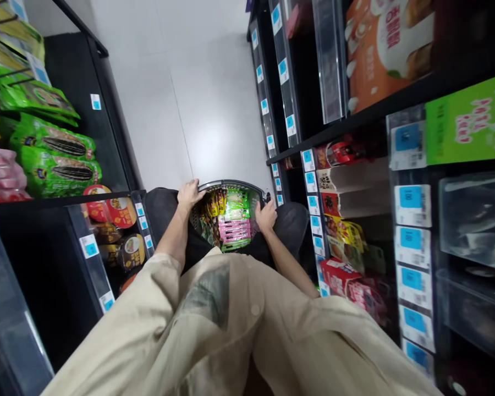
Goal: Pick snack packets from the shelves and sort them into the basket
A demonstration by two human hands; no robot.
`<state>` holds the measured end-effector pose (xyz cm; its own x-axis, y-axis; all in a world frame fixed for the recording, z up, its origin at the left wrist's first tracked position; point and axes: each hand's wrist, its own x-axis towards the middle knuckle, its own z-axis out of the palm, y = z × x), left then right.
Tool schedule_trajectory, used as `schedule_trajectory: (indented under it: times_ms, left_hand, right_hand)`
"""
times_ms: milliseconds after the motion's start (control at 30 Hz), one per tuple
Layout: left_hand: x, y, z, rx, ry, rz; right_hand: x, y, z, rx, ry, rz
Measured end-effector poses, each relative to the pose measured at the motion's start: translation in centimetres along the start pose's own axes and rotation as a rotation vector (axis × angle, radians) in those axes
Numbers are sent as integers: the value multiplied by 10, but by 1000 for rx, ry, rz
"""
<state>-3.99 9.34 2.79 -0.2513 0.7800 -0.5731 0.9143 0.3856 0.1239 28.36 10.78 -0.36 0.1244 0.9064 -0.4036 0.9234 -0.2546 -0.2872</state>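
Observation:
A dark basket [231,183] sits between my bent knees, filled with small snack packets. Pink packets [235,230] lie in its middle, with green packets [236,206] beyond them and yellow packets [215,203] towards the left. My left hand [189,195] is closed on the basket's rim at its left end. At the right end, my right hand [266,216] grips the basket's side near the rim, its fingers partly hidden. The near side of the basket is covered by my beige shirt.
Shelving stands close on both sides. Green snack bags [61,165] and round tubs [121,212] are at the left. On the right are price labels [412,206], red packages [340,275] and an orange package [385,55]. Grey floor [181,82] stretches ahead.

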Motion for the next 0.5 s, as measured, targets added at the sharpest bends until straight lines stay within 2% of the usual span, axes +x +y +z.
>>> schedule_trajectory:
  times_ms: [167,300,400,500]
  left_hand:
    - [28,-1,1,-35,-131,-28]
    - [35,4,-7,-71,-170,-18]
    - [33,14,-16,-91,-108,58]
    - [35,22,-21,-104,-89,132]
  right_hand:
    - [1,-2,-13,49,23,5]
    - [-15,-15,-25,152,74,-77]
    - [-27,-28,-11,251,-42,-132]
    - [-21,-37,21,306,-185,-54]
